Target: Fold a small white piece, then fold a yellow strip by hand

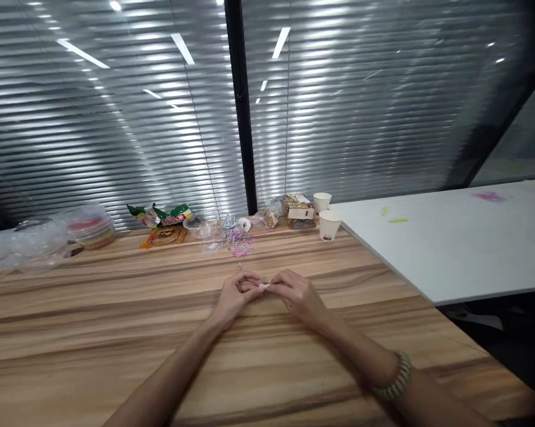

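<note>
Pale pink and very small, a bead-like piece (263,287) is sitting pinched between the fingertips of the left hand (235,295) and the right hand (298,295), both closed on it and resting on the wooden table (116,332). Its shape is too small to tell. Just beyond the hands, loose pink beads (241,248) are lying scattered; farther right, two paper cups (328,225) are standing. Nothing is blocking the hands.
</note>
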`<state>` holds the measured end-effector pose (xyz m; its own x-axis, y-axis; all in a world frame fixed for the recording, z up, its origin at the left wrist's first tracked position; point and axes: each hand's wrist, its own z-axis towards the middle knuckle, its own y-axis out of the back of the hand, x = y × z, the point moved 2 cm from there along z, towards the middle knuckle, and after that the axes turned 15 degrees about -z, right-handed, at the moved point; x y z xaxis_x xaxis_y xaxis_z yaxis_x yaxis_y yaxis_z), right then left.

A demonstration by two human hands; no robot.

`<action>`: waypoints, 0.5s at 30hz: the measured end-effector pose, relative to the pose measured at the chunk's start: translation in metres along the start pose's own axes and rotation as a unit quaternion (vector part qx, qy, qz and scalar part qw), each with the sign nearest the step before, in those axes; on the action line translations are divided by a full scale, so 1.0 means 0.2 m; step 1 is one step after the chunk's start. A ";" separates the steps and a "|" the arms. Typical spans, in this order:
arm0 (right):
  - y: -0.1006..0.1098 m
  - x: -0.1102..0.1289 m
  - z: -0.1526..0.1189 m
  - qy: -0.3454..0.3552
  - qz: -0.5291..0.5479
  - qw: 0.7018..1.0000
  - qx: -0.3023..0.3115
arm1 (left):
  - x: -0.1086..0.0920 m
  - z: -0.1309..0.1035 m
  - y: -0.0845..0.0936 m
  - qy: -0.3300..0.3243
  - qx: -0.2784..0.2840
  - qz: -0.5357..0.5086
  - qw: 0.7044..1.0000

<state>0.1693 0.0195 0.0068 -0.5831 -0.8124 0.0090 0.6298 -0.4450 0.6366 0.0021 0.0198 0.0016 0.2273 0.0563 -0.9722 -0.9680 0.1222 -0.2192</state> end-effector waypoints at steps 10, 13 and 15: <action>0.03 0.03 -0.01 -0.013 0.049 0.999 0.019 | -0.01 0.00 -0.01 0.019 -0.007 -0.027 0.999; 0.03 0.04 0.00 -0.037 0.080 0.996 -0.006 | 0.00 0.01 -0.01 0.018 -0.026 -0.046 0.998; 0.02 0.03 -0.01 -0.060 0.086 0.994 -0.013 | 0.01 0.01 -0.01 0.024 -0.035 -0.068 0.997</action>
<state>0.1692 0.0128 0.0087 -0.5221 -0.8269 0.2090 0.7377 -0.3149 0.5972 0.0040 0.0218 0.0006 0.3538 -0.0032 -0.9353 -0.9338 0.0555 -0.3534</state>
